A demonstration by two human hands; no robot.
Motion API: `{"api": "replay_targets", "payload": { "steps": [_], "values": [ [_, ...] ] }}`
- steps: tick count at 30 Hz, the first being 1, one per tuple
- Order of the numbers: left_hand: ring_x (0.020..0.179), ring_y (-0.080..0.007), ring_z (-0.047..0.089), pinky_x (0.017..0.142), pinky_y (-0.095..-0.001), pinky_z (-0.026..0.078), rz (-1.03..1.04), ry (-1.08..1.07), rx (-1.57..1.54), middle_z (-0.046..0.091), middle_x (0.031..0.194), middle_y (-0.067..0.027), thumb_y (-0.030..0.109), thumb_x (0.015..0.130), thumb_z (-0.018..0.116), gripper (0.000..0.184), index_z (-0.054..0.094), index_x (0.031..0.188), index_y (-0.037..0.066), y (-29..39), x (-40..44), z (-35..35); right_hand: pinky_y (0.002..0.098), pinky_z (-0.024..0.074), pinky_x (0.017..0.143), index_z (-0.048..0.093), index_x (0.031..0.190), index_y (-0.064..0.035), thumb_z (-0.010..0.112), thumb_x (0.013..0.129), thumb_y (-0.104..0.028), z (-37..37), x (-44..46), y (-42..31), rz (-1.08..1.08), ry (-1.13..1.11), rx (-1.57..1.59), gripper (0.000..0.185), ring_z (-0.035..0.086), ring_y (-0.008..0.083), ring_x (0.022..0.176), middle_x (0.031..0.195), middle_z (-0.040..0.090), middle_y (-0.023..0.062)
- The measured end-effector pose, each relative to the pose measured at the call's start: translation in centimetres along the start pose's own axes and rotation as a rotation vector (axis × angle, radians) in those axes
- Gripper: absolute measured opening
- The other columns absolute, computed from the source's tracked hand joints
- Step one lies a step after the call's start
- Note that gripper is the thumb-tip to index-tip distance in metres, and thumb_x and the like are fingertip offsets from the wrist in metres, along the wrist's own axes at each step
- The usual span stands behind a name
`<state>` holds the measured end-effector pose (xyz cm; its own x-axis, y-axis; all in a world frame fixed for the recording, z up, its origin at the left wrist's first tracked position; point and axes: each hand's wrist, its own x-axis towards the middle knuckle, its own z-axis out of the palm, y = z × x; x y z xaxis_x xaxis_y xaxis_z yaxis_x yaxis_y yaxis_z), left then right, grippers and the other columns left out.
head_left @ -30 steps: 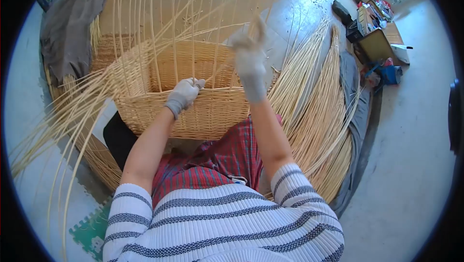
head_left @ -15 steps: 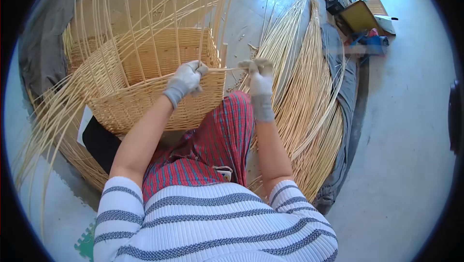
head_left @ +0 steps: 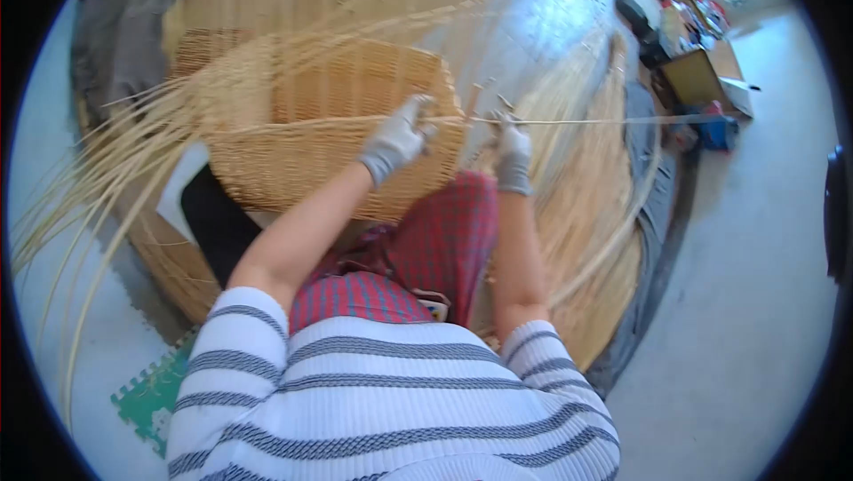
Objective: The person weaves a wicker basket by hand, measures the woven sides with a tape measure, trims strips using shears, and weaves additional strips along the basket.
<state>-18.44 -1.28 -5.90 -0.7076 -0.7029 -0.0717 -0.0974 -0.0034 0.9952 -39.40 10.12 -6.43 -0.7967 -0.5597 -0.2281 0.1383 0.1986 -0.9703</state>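
- Here, we find the woven basket left of centre, in the upper half of the frame.
- We see the gloved left hand clasping its near rim, close to the right end.
- The gloved right hand, just right of the basket, grasps a thin strand that stretches toward the frame's right.
- Pale rods fan out at left.
- Right of centre, we note long cane bundles, blurred.

Head cam, fwd + dn onto basket, near.
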Motion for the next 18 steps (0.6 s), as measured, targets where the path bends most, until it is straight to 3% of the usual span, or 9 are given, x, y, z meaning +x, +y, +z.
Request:
{"api": "replay_targets", "payload": {
  "steps": [2,4,6,8,9,11,14,16,18],
  "values": [
    [0.091,-0.0185,0.069,0.081,-0.0340,0.056,0.244,0.085,0.117,0.059,0.126,-0.0145,0.009,0.092,0.068,0.051,0.048,0.140,0.008,2.4,-5.2,-1.8,0.0270,0.0474,0.055,0.065,0.110,-0.0063,0.057,0.101,-0.023,1.4,-2.8,-2.8,0.095,0.041,-0.080,0.020,0.056,0.0098,0.063,0.082,0.069,0.0049],
    [0.092,-0.0183,0.068,0.087,-0.0319,0.054,0.246,0.121,0.169,0.064,0.120,-0.0137,0.008,0.091,0.069,0.046,0.054,0.135,0.008,3.3,-11.4,-6.5,0.0284,0.0488,0.057,0.065,0.108,-0.0028,0.058,0.101,-0.026,2.2,-5.4,-0.1,-0.164,-0.152,-0.177,0.025,0.059,0.0110,0.066,0.083,0.068,0.0065],
    [0.091,-0.0160,0.067,0.085,-0.0302,0.053,0.147,0.339,0.131,0.068,0.109,-0.0100,0.007,0.091,0.069,0.031,0.064,0.122,0.007,-4.7,-15.0,-13.8,0.0300,0.0507,0.061,0.064,0.107,-0.0021,0.059,0.100,-0.025,5.9,-10.1,-0.2,-0.117,-0.285,-0.184,0.025,0.063,0.0139,0.070,0.084,0.069,0.0082],
    [0.081,-0.0121,0.065,0.069,-0.0297,0.053,0.123,0.920,0.003,0.070,0.093,-0.0089,0.009,0.097,0.061,0.013,0.070,0.103,0.003,-4.9,-17.6,-21.5,0.0340,0.0537,0.072,0.065,0.107,-0.0026,0.059,0.097,-0.021,10.2,-14.1,0.0,-0.162,-0.503,-0.341,0.021,0.068,0.0212,0.081,0.089,0.069,0.0123],
    [0.067,-0.0149,0.062,0.067,-0.0300,0.055,-0.056,1.044,0.246,0.066,0.076,-0.0065,0.008,0.098,0.060,0.012,0.064,0.105,-0.001,-5.9,-18.9,-26.7,0.0364,0.0546,0.078,0.065,0.107,-0.0039,0.059,0.096,-0.019,13.3,-16.3,0.3,-0.220,-0.587,-0.450,0.020,0.070,0.0256,0.088,0.093,0.070,0.0147],
    [0.053,-0.0150,0.058,0.051,-0.0286,0.051,0.190,1.172,0.015,0.060,0.063,-0.0071,0.020,0.096,0.068,0.022,0.060,0.086,0.002,-0.3,-18.6,-30.6,0.0404,0.0529,0.089,0.067,0.111,-0.0088,0.058,0.094,-0.021,18.8,-21.4,-3.3,-0.231,-0.914,-0.546,0.023,0.068,0.0337,0.101,0.105,0.070,0.0170],
    [0.057,-0.0144,0.061,0.053,-0.0289,0.053,0.086,1.084,0.129,0.063,0.067,-0.0081,0.022,0.095,0.070,0.025,0.060,0.084,0.002,1.8,-20.3,-32.9,0.0413,0.0531,0.088,0.068,0.108,-0.0099,0.057,0.094,-0.025,26.4,-27.5,-4.8,-0.350,-1.321,-0.316,0.024,0.069,0.0329,0.097,0.101,0.071,0.0158],
    [0.065,-0.0165,0.065,0.057,-0.0282,0.052,0.348,0.898,0.052,0.066,0.081,-0.0077,0.023,0.096,0.068,0.024,0.064,0.095,0.000,-1.3,-22.5,-32.3,0.0402,0.0526,0.091,0.066,0.113,-0.0113,0.063,0.090,-0.021,30.6,-30.5,-6.2,-0.609,-1.326,-0.343,0.025,0.067,0.0336,0.099,0.105,0.070,0.0160],
    [0.069,-0.0172,0.065,0.059,-0.0283,0.052,0.248,0.904,-0.012,0.066,0.083,-0.0075,0.024,0.097,0.065,0.024,0.064,0.096,0.000,1.2,-23.9,-29.2,0.0427,0.0506,0.093,0.065,0.115,-0.0129,0.070,0.083,-0.025,33.5,-32.8,-6.7,-1.046,-1.204,-0.082,0.034,0.062,0.0332,0.110,0.114,0.064,0.0130]
  ]
}}
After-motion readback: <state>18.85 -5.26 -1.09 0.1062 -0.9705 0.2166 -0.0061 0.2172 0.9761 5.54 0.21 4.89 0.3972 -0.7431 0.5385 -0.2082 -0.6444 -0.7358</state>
